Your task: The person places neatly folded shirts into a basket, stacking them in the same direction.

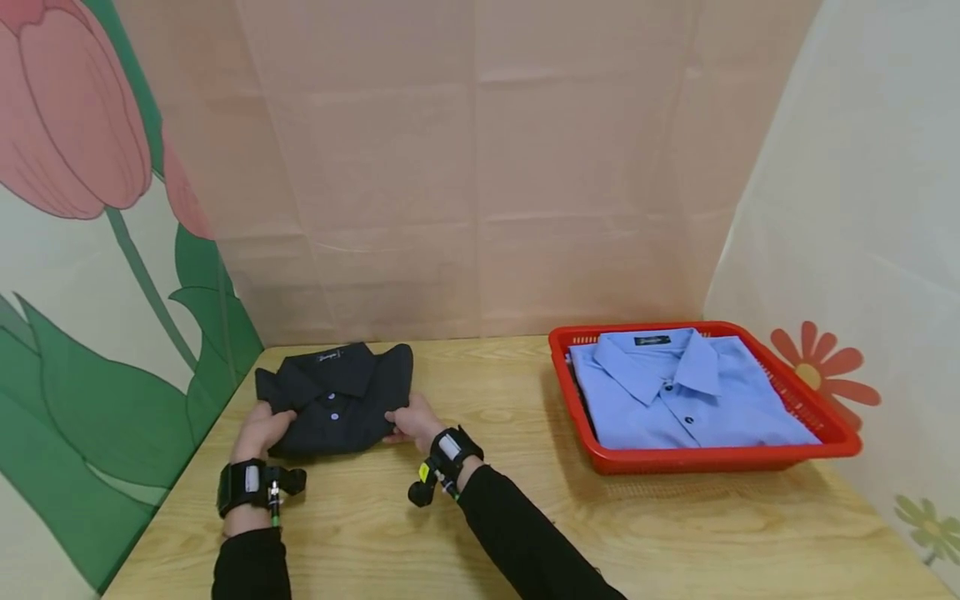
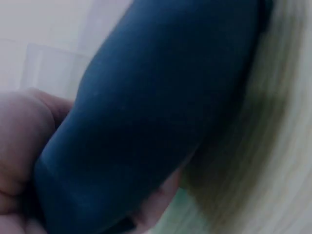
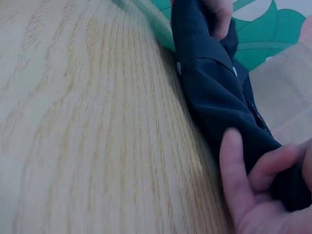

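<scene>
A folded dark shirt (image 1: pixel 337 408) with a collar and pale buttons lies at the table's far left, collar toward the wall. My left hand (image 1: pixel 262 428) grips its left edge, thumb on top; in the left wrist view the dark cloth (image 2: pixel 146 107) bulges between thumb and fingers. On the opposite edge, my right hand (image 1: pixel 415 422) pinches the shirt. From the right wrist view, the right hand's fingers (image 3: pixel 233 170) curl around the near end of the shirt (image 3: pixel 214 92), and the left hand (image 3: pixel 220 14) shows at its far end.
A red plastic basket (image 1: pixel 727 455) stands on the right of the wooden table (image 1: pixel 480 517), with a folded light blue shirt (image 1: pixel 652 400) on top inside and a dark edge beneath it. A beige sheet (image 1: pixel 480 183) hangs behind the table; printed flower panels flank both sides.
</scene>
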The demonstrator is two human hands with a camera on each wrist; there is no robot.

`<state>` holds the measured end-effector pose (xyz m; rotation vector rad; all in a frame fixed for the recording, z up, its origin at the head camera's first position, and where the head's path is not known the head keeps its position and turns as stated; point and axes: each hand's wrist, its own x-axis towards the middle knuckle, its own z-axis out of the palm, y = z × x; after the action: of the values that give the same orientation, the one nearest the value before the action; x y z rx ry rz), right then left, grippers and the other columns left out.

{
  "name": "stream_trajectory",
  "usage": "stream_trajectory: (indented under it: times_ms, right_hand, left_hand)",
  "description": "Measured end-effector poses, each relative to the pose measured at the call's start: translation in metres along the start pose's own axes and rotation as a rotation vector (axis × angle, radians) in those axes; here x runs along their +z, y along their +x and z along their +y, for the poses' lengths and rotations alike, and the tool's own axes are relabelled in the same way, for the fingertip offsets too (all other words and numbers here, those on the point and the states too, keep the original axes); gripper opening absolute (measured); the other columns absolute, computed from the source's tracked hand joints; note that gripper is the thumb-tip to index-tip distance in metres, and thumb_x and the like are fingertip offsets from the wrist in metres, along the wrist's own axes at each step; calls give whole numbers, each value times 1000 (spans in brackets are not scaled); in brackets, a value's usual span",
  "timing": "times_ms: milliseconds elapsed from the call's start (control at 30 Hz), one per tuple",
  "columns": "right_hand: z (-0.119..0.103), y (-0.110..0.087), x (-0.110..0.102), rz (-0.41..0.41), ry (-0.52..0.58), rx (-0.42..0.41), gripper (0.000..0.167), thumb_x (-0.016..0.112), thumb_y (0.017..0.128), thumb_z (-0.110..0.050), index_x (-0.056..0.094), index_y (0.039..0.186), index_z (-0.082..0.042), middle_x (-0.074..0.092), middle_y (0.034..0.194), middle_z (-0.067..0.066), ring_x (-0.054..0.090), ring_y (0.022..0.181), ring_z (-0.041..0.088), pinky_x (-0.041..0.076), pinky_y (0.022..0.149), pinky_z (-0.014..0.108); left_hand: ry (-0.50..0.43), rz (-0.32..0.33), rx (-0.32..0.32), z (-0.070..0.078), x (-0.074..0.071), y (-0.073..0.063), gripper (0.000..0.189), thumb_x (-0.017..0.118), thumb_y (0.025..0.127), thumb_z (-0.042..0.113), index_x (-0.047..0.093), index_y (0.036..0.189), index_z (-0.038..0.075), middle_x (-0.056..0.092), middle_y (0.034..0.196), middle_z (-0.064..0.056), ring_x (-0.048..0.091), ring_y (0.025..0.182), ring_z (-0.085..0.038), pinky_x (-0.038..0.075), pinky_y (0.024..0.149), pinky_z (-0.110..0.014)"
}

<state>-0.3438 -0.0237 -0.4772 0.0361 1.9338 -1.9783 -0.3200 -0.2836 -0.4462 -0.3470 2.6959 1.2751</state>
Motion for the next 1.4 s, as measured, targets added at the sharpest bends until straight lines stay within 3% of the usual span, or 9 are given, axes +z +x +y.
stream_trajectory:
  times_ms: [100, 167, 300, 400, 533, 900, 1133, 1233, 1400]
  right_hand:
    - [-1, 0, -2, -48, 22, -6, 54, 45, 97, 8, 33, 149, -2, 55, 106, 16, 38, 47, 12, 60, 78, 42]
    - [-2, 0, -3, -80, 24, -15, 62, 41, 96, 10, 26, 154, -7, 50, 131, 21, 37, 46, 11, 59, 80, 43]
    - [-5, -3, -6, -129, 29, -40, 69, 38, 95, 12, 24, 157, -17, 40, 150, 22, 59, 63, 14, 59, 80, 45]
    - [-6, -6, -11, -143, 39, -72, 68, 36, 96, 12, 28, 156, -20, 43, 148, 21, 68, 91, 26, 59, 80, 47]
    - [-10, -12, -20, -138, 37, -109, 65, 36, 97, 9, 33, 153, -23, 47, 144, 18, 64, 106, 30, 57, 84, 50]
    - [-30, -33, -50, -127, 37, -233, 60, 34, 98, 7, 37, 149, -25, 51, 137, 14, 65, 103, 28, 50, 93, 60]
    - [-42, -55, -64, -19, 30, -223, 60, 35, 97, 4, 33, 152, -19, 46, 143, 17, 65, 101, 30, 58, 84, 47]
    - [-48, -66, -70, 25, 33, -219, 60, 36, 97, 4, 33, 153, -18, 44, 144, 17, 63, 100, 29, 60, 77, 39]
    - [-56, -85, -78, 93, 38, -222, 60, 38, 97, 1, 31, 154, -19, 45, 142, 17, 64, 94, 28, 60, 75, 37]
  left_hand:
    - [-59, -36, 64, 2, 2, 0, 69, 38, 99, 15, 5, 147, -21, 8, 153, -42, 12, 142, -54, 15, 117, -60]
    - [-66, -38, 105, 4, 3, -1, 64, 38, 99, 11, 9, 146, -21, 11, 152, -41, 15, 142, -53, 15, 117, -60]
    - [-46, -24, 160, 8, 5, 0, 62, 37, 100, 9, 9, 148, -19, 14, 153, -40, 16, 143, -52, 16, 117, -60]
    - [-44, -7, 190, 13, 7, 1, 63, 37, 101, 10, 8, 149, -17, 15, 154, -38, 17, 143, -51, 17, 117, -60]
    - [-55, 24, 227, 22, 12, 0, 62, 38, 102, 12, 10, 151, -13, 18, 155, -36, 19, 144, -50, 19, 117, -59]
    - [-143, 78, 324, 53, 26, -5, 60, 40, 103, 13, 14, 154, -7, 21, 157, -30, 23, 145, -45, 21, 118, -57]
    - [-154, 69, 370, 73, 35, -13, 62, 40, 104, 16, 11, 155, -5, 19, 159, -27, 20, 147, -42, 19, 119, -55]
    - [-171, 70, 401, 82, 40, -16, 59, 41, 104, 16, 16, 154, -4, 23, 158, -26, 25, 146, -41, 21, 119, -55]
    - [-201, 63, 439, 94, 45, -24, 56, 43, 104, 17, 23, 152, -5, 29, 156, -26, 32, 142, -41, 26, 117, -54]
